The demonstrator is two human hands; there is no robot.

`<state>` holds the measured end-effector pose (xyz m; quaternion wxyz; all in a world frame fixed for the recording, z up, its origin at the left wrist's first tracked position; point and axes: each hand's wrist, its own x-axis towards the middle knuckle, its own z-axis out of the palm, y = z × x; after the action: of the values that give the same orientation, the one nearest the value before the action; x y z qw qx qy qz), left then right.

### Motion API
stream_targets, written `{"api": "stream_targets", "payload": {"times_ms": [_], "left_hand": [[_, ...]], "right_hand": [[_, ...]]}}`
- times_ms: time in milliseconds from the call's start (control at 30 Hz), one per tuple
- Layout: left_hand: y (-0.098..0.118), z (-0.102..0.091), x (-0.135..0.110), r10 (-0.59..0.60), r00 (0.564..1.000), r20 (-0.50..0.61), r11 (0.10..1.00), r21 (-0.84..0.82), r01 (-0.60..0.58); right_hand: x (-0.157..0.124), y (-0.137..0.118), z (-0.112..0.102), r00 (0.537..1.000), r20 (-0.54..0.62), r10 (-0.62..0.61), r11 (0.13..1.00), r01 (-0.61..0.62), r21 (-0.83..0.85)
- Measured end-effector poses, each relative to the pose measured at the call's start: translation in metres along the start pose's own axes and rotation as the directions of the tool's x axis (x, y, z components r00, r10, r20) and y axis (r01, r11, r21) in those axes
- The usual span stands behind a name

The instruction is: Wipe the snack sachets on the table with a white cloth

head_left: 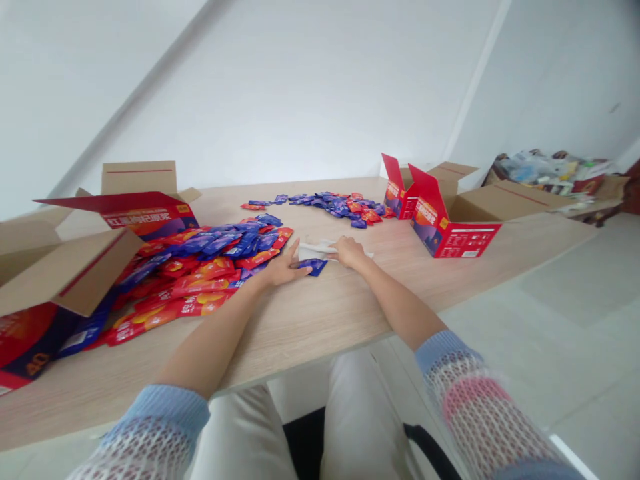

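Observation:
My right hand [350,253] has its fingers closed on a thin, crumpled white sheet [315,251], paper or cloth, at the middle of the table. At the sheet's left end lies my left hand [284,268], its thumb and fingers spread apart. Its thumb reaches to a single purple-blue sachet [315,267], which lies just below the sheet. Close by on the left is a big pile of red sachets [200,287] and blue ones [215,241], spread in overlapping layers.
A looser heap of small sachets [340,205] lies farther back. Open red cartons stand on both sides: a rear left carton [150,217], a near left carton [30,333] and a right carton [450,230]. Bagged clutter [550,173] sits far right. The table's edge [310,367] runs before my knees.

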<state>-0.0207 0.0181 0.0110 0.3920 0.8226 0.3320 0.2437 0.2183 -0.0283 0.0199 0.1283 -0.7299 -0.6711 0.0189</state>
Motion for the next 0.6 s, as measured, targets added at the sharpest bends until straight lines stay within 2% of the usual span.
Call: {"api": "stream_targets", "payload": {"times_ms": [100,167,200,267,333,367,467,600], "left_hand": [[0.015,0.015,-0.006,-0.002,0.993,-0.121,0.997,0.078,0.012],[0.023,0.027,-0.009,0.053,0.969,-0.240,0.988,0.156,-0.016],[0.026,0.033,-0.010,0.095,0.950,-0.297,0.978,0.206,-0.033],[0.030,0.044,-0.011,0.161,0.926,-0.340,0.946,0.320,-0.047],[0.031,0.051,-0.010,0.183,0.928,-0.326,0.911,0.410,-0.036],[0.031,0.052,-0.010,0.179,0.934,-0.308,0.901,0.434,-0.030],[0.027,0.046,-0.008,0.132,0.957,-0.257,0.925,0.380,-0.025],[0.020,0.028,-0.008,0.059,0.963,-0.261,0.991,0.133,-0.025]], "right_hand": [[0.002,0.000,0.000,0.995,0.045,-0.088,0.995,0.085,0.053],[0.005,0.000,-0.003,0.973,0.105,-0.205,0.971,0.189,0.147],[0.006,0.001,-0.004,0.950,0.135,-0.283,0.944,0.251,0.214],[0.009,0.004,-0.005,0.881,0.173,-0.441,0.858,0.358,0.368],[0.009,0.007,-0.005,0.819,0.167,-0.548,0.758,0.403,0.513],[0.009,0.009,-0.004,0.806,0.152,-0.572,0.715,0.400,0.573],[0.008,0.012,0.000,0.820,0.103,-0.564,0.646,0.359,0.674],[0.009,0.005,0.007,0.886,-0.016,-0.464,0.615,0.335,0.714]]}}
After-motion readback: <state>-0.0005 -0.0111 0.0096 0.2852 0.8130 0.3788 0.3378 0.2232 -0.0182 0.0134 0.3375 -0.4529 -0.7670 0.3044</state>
